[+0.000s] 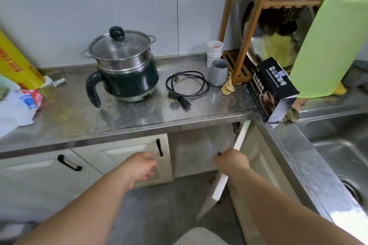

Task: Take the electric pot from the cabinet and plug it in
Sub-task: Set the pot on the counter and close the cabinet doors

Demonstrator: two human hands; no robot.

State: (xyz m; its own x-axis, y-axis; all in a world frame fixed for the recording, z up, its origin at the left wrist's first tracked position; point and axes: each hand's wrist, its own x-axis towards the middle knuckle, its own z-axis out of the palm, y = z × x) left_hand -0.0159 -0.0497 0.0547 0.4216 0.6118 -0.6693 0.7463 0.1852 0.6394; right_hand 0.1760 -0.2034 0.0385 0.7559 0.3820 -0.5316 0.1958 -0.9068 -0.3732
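Note:
A dark green electric pot (127, 77) with a steel steamer tier and glass lid stands on the steel counter (139, 117), its socket facing me. Its black power cord (187, 85) lies coiled on the counter to the right, unplugged from the pot. Below, the right cabinet door (221, 185) stands open, and my right hand (232, 162) grips its black handle at the door's edge. My left hand (142, 167) hovers in front of the shut left door (127, 155), fingers loosely curled, holding nothing. The cabinet's inside looks bare.
A grey cup (218, 72) and stacked paper cups (214, 50) stand by a wooden rack (245, 26) holding steel bowls. A black coffee box (272, 89), a green cutting board (330, 42) and a sink (338, 145) lie right. A yellow box (16, 59) and plastic bags (16, 105) sit left.

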